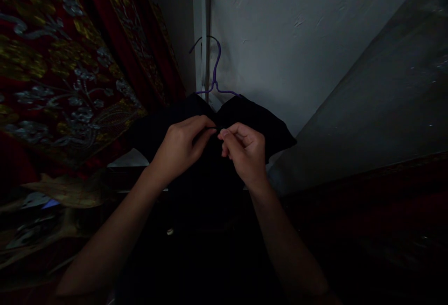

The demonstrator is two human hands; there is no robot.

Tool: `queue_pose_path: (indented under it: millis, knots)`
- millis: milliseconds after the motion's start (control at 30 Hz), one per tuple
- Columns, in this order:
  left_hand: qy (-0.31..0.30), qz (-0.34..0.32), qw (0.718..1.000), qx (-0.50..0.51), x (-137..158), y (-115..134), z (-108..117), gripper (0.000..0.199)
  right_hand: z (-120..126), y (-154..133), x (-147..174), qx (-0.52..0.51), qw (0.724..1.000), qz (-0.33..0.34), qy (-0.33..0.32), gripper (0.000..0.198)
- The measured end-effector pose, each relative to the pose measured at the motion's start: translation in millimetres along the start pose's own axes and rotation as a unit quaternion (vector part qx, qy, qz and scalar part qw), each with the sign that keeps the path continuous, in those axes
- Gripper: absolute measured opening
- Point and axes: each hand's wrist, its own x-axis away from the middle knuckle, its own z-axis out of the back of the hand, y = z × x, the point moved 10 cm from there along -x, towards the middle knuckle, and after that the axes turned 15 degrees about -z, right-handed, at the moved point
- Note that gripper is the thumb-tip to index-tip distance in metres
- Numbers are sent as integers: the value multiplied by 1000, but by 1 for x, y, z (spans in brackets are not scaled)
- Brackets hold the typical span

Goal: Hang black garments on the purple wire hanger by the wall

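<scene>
A dark short-sleeved shirt (261,121) hangs on a purple wire hanger (214,74) in front of me. The hanger's hook goes around a narrow upright edge. At the shirt's front, just below the neck opening, my left hand (184,139) pinches the cloth between thumb and fingers. Close beside it on the right, my right hand (247,151) is closed, thumb against fingertips, also at the front edge of the shirt. A small gap separates the two sets of fingertips. Whether a button lies between them is too dark to tell.
Red curtain cloth with gold and silver floral embroidery (70,58) hangs at the left. Behind the shirt stands a pale, scuffed wall or door surface (280,30), with the upright edge (201,11) beside it. Crumpled patterned cloth (66,190) lies at lower left.
</scene>
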Motion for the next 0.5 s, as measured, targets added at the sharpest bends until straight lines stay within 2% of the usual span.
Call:
queue_pose_path:
  millis: [133, 267, 400, 500]
  knots:
    - [39, 11, 998, -48, 6, 6, 15, 12, -13, 19, -2, -10, 999, -29, -7, 29]
    - [85, 46, 994, -52, 17, 3, 22, 12, -22, 35, -4, -46, 997, -59, -15, 27]
    - [118, 46, 991, -45, 22, 1, 19, 10, -27, 47, -9, -72, 991, -104, -48, 22]
    - [151, 49, 987, -21, 21, 8, 21, 11, -25, 66, -13, -60, 990, -121, -29, 21]
